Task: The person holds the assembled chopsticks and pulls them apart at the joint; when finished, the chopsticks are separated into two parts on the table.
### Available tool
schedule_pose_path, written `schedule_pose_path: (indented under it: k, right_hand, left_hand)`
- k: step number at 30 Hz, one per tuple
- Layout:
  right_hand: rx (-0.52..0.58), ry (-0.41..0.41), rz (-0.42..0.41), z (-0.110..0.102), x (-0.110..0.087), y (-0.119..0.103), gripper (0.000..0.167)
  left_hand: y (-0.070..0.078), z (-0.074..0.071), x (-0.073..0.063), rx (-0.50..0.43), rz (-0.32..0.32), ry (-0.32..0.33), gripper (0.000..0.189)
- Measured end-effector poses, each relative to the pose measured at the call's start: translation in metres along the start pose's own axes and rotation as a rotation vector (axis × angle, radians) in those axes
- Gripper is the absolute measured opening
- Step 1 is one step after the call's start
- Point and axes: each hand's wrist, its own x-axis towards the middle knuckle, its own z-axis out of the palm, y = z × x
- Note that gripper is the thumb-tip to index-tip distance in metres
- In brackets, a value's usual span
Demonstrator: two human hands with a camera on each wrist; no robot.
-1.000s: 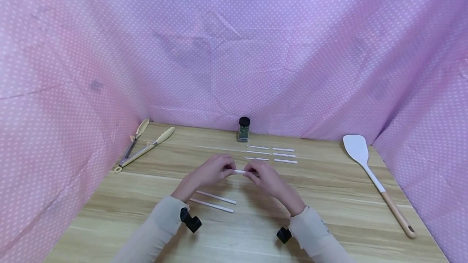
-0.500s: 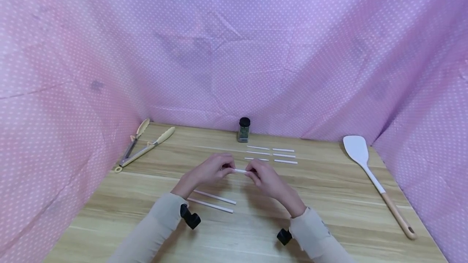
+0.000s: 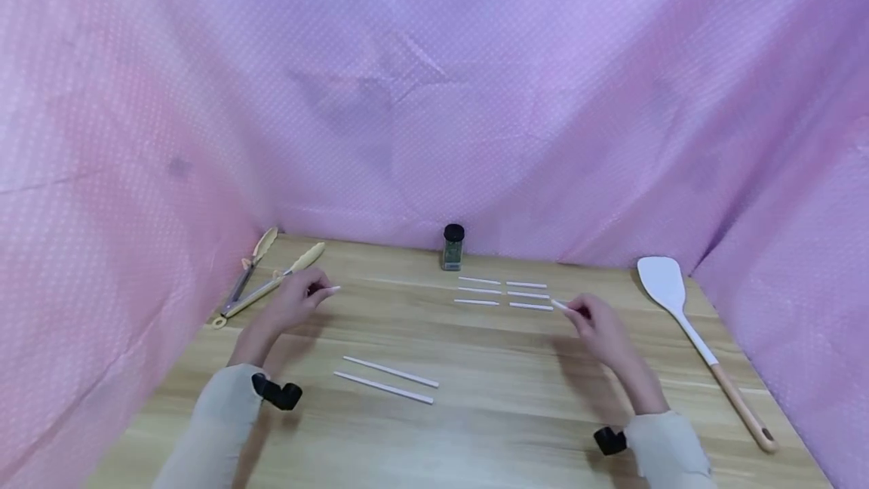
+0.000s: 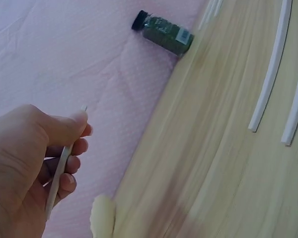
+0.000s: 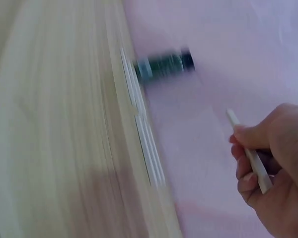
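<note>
Toward the left edge of the tabletop [image 3: 489, 429], raised beside the tongs [image 3: 254, 295], the left hand [image 3: 292, 303] pinches a first short stick [image 4: 62, 171] between thumb and fingers, the tail end lying back along the palm. Over the right half, near the rows of sticks, the right hand [image 3: 603, 329] grips a second short stick [image 5: 255, 163] in much the same way, its tip pointing out past the thumb. Neither hand is spread; both are narrow around what they hold.

These white sticks look light, straight and rather stiff, probably smooth, so they may roll between the fingers; the thinner ones would likely bend or snap under a hard squeeze. A light pinch near the middle should keep one level, with both ends free.

Counted out: two short sticks in the hands, one each. Six more lie toward the back edge, a little right of centre, in two columns of three: the left column [image 3: 480, 290] looks thinner than the right column [image 3: 528, 296]. Two long sticks [image 3: 383, 388] lie side by side, apart, left of centre and nearer the front edge. One dark-capped jar [image 3: 452, 247] stands upright at the back edge; one pair of tongs lies spread at the back left corner; one spatula [image 3: 694, 334] lies along the right edge.
</note>
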Motion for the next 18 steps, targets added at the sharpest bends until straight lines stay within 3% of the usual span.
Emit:
schedule_pose_path:
  k: [3, 6, 12, 18]
  right_hand:
    - [-0.022, 0.002, 0.071, -0.017, -0.006, 0.015, 0.004]
    - [-0.039, -0.002, 0.068, -0.021, -0.009, 0.022, 0.004]
    - [-0.100, 0.006, 0.024, -0.018, -0.014, 0.034, 0.012]
    - [-0.127, -0.051, 0.027, -0.011, -0.015, 0.045, 0.013]
  left_hand:
    - [0.000, -0.002, 0.001, -0.009, 0.009, -0.033, 0.012]
    - [0.006, 0.006, 0.006, -0.005, 0.013, -0.066, 0.011]
    - [0.017, 0.033, 0.012, 0.033, 0.022, -0.102, 0.006]
    - [0.035, 0.062, 0.019, -0.031, -0.013, -0.226, 0.011]
